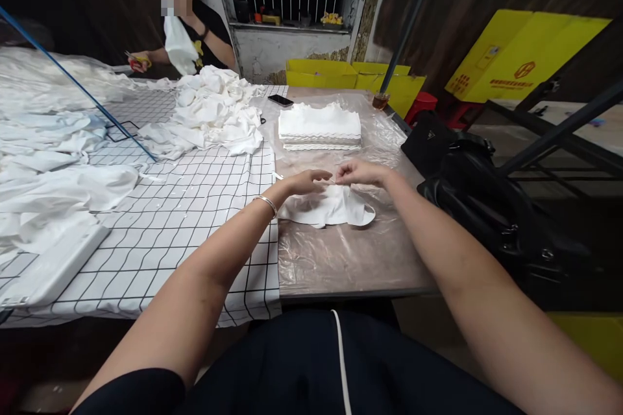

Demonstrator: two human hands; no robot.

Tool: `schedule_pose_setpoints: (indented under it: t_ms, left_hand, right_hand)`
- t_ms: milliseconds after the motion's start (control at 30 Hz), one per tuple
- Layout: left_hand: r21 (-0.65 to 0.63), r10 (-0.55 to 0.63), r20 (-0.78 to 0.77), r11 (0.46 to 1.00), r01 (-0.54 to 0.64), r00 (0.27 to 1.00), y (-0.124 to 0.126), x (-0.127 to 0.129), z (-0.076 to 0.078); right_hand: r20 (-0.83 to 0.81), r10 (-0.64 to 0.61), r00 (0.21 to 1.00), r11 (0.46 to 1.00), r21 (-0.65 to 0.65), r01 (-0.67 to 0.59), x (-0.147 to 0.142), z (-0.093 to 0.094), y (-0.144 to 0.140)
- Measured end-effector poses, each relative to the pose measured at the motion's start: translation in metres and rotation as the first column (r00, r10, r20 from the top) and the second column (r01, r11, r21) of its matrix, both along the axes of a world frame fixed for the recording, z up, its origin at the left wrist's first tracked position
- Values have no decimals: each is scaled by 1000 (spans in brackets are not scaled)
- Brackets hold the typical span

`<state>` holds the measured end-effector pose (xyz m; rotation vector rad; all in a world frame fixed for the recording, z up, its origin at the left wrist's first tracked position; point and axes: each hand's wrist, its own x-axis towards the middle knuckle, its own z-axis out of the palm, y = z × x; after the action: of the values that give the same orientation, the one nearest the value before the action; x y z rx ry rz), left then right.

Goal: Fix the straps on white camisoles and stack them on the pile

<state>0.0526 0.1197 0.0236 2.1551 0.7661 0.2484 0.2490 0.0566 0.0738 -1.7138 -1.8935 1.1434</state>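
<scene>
Head view: left hand and right hand meet fingertip to fingertip, both pinching the top edge of a small white cloth piece lying on the plastic-covered tabletop, just in front of the person. Folded stack at 12 o'clock, loose pile at 10. Risk: thin fabric slips from the light pinch; slick plastic lets the piece slide and bunch.

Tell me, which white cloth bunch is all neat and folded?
The stack of white cloths beyond both hands; the heap by the co-worker is crumpled.
</scene>
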Motion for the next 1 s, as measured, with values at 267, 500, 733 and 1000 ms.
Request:
schedule_pose_setpoints:
  t_ms: [267,500,733,1000]
  left_hand:
    - [-100,-40,2,994,40,999,4,-30,15]
    - [-242,48,187,970,-1,981,9,-79,72]
    - [-143,189,432,980,-140,882,-4,-90,132]
    - [-162,214,518,975,-151,828,-12,-103,143]
  right_hand:
    - [-41,33,999,987,158,-26,28,87,-14]
    - [344,65,937,986,123,-114,71,94,-25]
    - [-38,20,999,979,202,-12,62,110,-48]
    - [-362,-99,927,982,114,150,62,109,-70]
